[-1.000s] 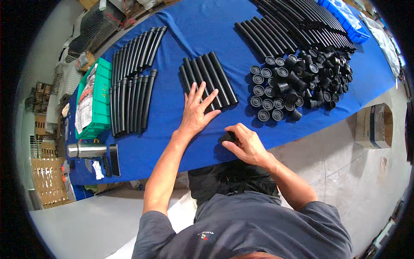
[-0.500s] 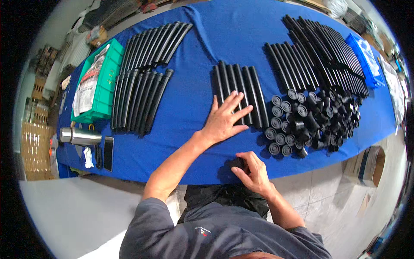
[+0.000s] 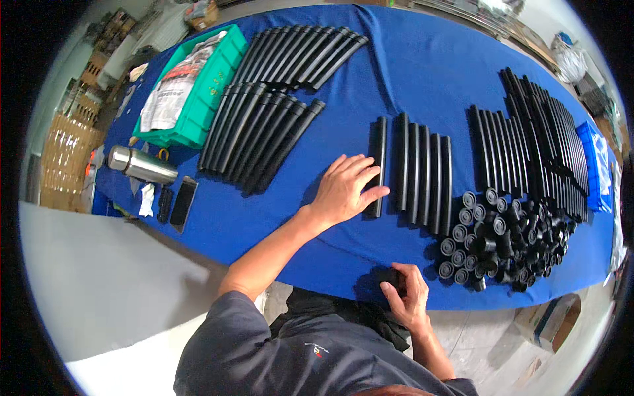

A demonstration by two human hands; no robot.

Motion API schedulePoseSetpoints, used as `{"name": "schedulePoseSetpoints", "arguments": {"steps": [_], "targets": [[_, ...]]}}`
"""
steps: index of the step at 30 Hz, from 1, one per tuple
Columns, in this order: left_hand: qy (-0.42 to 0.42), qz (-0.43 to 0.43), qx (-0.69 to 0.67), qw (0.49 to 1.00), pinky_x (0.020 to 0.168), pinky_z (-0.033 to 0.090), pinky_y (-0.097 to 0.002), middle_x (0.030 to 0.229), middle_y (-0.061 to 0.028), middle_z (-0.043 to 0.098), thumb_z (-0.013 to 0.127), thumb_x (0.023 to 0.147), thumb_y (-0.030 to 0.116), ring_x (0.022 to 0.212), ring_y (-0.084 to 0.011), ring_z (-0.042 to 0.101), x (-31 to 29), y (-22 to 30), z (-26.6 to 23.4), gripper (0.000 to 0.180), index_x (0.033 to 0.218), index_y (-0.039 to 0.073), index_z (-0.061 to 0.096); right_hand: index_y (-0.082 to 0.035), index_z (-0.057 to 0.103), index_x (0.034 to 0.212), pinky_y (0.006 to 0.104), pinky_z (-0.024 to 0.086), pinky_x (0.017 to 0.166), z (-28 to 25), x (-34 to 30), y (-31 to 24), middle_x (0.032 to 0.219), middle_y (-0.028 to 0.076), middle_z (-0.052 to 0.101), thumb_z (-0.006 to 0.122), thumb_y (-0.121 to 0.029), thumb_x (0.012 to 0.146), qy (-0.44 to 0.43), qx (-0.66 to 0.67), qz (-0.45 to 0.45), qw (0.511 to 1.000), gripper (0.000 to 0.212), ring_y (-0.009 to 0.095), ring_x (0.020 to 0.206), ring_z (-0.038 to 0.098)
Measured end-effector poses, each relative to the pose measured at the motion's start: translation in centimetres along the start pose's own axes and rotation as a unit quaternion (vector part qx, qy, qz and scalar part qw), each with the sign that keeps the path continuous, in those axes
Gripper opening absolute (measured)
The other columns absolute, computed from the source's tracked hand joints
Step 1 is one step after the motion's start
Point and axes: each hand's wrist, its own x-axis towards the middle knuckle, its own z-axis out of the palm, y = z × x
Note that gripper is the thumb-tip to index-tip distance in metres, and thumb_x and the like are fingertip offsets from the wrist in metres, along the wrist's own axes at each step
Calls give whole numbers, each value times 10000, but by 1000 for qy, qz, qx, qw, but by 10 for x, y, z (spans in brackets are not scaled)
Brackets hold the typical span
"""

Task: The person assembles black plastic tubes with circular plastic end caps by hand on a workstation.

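Note:
My left hand lies palm down with its fingers loosely spread, the fingertips and thumb touching a black tube. That tube lies a little left of a row of several like it. Close to the table's front edge, my right hand is closed, thumb toward fingers, on a small dark piece that looks like a black cap. Most of this piece is hidden by the fingers and shadow. A heap of black ribbed-top caps lies to the right of the tubes.
Two rows of capped black tubes lie at left, beside a green crate holding newspaper. A steel flask and a phone are nearby. At far right are more tubes and a blue bin. Blue cloth covers the table.
The view has shifted, so the table's contents appear moved. My left hand has left the middle of the tube row for its leftmost tube, which now lies apart. My right hand keeps its grip.

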Motion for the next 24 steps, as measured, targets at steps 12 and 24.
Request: {"name": "schedulePoseSetpoints", "arguments": {"steps": [12,24], "targets": [[-73,-227,4,971,827,559,-549,1099,-287,664,704,852,269,927,-444,691,43,-25,5,740,1451,10,355,14,601,1196,377,508,679,5,3,-16,1017,179,607,762,-106,838,0,-34,51,998,410,290,791,604],[-44,-197,-358,912,708,451,-229,922,-14,617,634,827,-31,790,-65,534,-55,41,-113,431,1255,2,600,-24,484,1402,455,577,755,12,50,-4,1195,222,528,645,-64,841,-15,-236,-23,971,585,405,991,618]]}}
